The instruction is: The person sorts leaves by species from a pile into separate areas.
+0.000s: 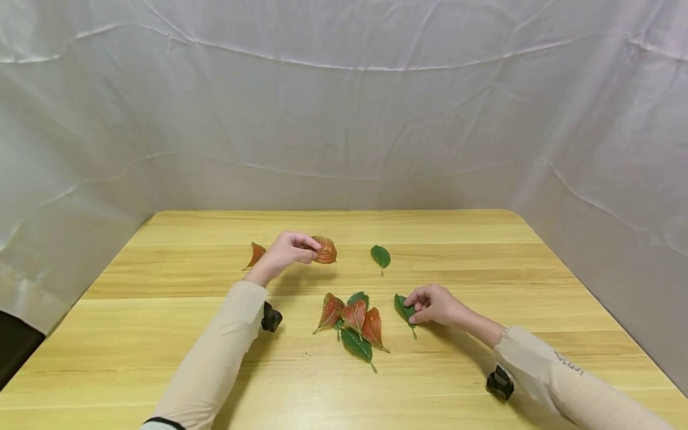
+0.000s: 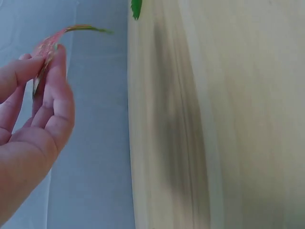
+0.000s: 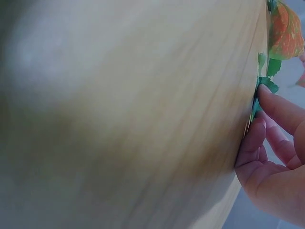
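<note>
The left hand (image 1: 287,254) is grasping a round, red-brown, thin leaf (image 1: 326,251) between its thumb and fingers. This leaf is up in the air over the flat, yellow wooden table (image 1: 473,263), and it sticks out to the right of the fingertips. In the left wrist view, its thin stem pokes out past the fingers. The right hand (image 1: 436,304) is low, down by the wood, with its fingers and thumb bent, grasping the right edge of an oval, dark green leaf (image 1: 402,307). Most of that leaf shows to the left of the fingers, and its stem points down toward the near side of the table. Between the 2 hands, nearer the person, sits a small pile of leaves (image 1: 372,328), with 3 pointy red leaves and some green leaves lying over each other. Another small, oval green leaf (image 1: 381,255) lies alone, farther back, to the right of the red-brown leaf. A pointy, orange-red leaf (image 1: 257,254) is just left of the left wrist, partly hidden by it. Both arms have cream cloth sleeves (image 1: 220,352), and shiny, pale cloth (image 1: 344,125) hangs behind the table.
</note>
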Demonstrator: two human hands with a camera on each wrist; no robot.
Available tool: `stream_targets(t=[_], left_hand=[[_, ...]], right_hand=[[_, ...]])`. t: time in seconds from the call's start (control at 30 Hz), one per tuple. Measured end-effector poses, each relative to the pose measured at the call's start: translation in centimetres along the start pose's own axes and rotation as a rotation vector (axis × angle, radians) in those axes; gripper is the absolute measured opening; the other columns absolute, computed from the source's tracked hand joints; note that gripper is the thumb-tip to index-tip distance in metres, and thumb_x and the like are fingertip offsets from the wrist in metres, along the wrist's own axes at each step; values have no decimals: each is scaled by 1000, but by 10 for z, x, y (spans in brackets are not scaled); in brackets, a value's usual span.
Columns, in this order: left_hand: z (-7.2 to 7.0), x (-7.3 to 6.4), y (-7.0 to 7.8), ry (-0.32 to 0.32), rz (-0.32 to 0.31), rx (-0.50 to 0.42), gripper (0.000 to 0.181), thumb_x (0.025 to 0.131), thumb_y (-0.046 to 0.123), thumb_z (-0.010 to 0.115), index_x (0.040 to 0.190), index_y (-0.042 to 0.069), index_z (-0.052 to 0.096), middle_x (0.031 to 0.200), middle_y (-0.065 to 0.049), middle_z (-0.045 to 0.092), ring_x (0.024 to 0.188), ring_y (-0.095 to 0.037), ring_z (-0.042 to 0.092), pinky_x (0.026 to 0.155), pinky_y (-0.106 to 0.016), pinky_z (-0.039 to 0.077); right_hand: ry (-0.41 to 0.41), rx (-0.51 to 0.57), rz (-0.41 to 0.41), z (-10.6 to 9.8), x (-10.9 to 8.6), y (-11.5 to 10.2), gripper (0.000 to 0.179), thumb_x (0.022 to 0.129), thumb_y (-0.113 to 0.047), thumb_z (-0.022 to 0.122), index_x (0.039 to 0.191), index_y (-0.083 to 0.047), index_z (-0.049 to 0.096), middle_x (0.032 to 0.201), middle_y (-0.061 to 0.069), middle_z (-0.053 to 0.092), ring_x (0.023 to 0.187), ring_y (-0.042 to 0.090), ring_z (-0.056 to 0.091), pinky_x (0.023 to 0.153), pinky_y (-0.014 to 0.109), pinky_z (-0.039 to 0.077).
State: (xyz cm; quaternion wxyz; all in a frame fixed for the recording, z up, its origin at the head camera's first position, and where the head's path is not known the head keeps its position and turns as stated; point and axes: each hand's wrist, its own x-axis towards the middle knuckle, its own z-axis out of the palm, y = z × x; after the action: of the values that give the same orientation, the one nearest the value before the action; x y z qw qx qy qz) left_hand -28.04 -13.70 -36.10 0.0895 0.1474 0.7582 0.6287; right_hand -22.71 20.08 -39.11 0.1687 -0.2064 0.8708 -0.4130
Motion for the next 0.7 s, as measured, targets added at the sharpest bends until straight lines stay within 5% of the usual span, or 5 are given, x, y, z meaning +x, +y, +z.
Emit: stream_targets(t=[0.4, 0.7], left_hand=[[-28, 0, 0, 186, -103, 226, 22, 84, 3, 59, 103, -7, 63, 101, -18, 62, 71, -11, 55, 70, -39, 44], [-46, 1, -4, 209, -159, 311, 24, 81, -2, 60, 103, -9, 62, 102, -23, 61, 55, -7, 46, 44, -19, 34]], right_hand=[[-8, -7, -12, 0, 0, -1, 27, 70, 2, 71, 94, 8, 62, 69, 2, 50, 63, 15, 43, 53, 20, 38], [-1, -18, -12, 1, 1, 2, 26, 69, 2, 72, 93, 7, 63, 69, 1, 51, 63, 15, 44, 53, 20, 39]])
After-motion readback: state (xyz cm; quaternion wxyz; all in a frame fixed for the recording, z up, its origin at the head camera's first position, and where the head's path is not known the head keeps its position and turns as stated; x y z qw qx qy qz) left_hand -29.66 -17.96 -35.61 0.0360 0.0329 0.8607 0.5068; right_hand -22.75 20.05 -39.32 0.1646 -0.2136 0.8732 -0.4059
